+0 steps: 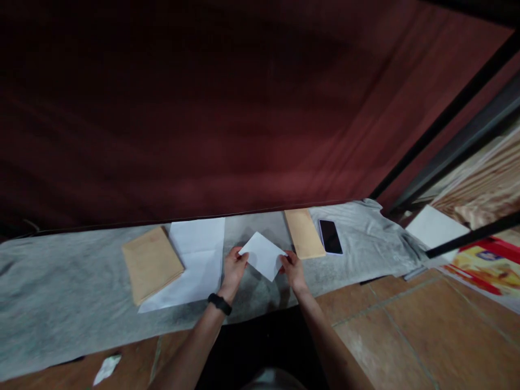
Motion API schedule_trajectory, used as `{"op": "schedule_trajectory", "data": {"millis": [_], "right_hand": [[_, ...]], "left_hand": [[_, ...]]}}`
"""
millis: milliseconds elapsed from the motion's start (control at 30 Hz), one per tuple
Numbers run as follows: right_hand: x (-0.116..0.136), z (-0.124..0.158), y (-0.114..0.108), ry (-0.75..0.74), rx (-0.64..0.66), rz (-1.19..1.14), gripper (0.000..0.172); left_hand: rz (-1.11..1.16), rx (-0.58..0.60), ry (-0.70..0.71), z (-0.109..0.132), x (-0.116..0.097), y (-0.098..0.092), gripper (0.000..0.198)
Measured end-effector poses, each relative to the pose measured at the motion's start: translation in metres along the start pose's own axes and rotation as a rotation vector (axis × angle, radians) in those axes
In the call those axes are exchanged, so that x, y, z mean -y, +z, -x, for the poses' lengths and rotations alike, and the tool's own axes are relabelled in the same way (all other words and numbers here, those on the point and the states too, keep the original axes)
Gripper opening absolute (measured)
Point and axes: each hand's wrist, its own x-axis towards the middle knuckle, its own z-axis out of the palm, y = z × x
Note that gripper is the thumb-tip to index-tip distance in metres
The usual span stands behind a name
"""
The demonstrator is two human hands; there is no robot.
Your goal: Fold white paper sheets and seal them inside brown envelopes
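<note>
A small white sheet of paper [264, 255] is held up between both hands, its corners turned toward them. My left hand [234, 269], with a black band on the wrist, pinches the paper's left corner. On the opposite corner, my right hand [292, 269] is closed in a pinch too. Left of the hands lie large white sheets [203, 260], partly covered by a stack of brown paper envelopes [151, 262]. Beyond my right hand is a long tan envelope [304, 233], with a phone [330, 236] beside it, dark screen up.
Everything rests on a grey cloth [73, 292] spread along a dark red curtain-like surface [227, 135]. Black bars [447, 116] slant down at the right, near a red and yellow box [487, 265]. A crumpled white scrap [107, 369] lies on the tiled floor [390, 336].
</note>
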Motion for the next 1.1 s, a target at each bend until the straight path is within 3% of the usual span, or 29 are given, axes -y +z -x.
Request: {"op": "schedule_trajectory", "data": {"millis": [200,367,467,600,800,900,1000,1100], "right_hand": [[0.000,-0.009,0.004,0.016,0.000,-0.075,0.034],[-0.003,0.001,0.009,0.103,0.039,-0.196,0.042],[-0.003,0.010,0.015,0.140,0.027,-0.268,0.045],[-0.002,0.017,0.020,0.175,0.045,-0.306,0.046],[0.010,0.008,0.004,0.190,0.079,-0.286,0.048],[0.015,0.003,-0.002,0.203,0.083,-0.268,0.048],[0.012,0.004,0.000,0.209,0.085,-0.246,0.043],[0.006,0.005,0.006,0.207,0.105,-0.213,0.039]], "left_hand": [[-0.006,-0.057,0.026,-0.008,0.001,-0.001,0.030],[0.057,-0.070,0.004,-0.010,-0.011,0.005,0.049],[0.128,0.039,-0.101,0.007,-0.011,0.013,0.056],[0.114,0.188,-0.142,0.031,-0.006,0.016,0.040],[-0.046,0.387,-0.167,0.019,-0.010,-0.010,0.031],[-0.180,0.404,-0.063,0.003,-0.016,-0.016,0.027],[-0.316,0.240,0.104,-0.006,-0.021,-0.013,0.029],[-0.570,0.075,0.391,0.001,-0.017,-0.003,0.037]]}}
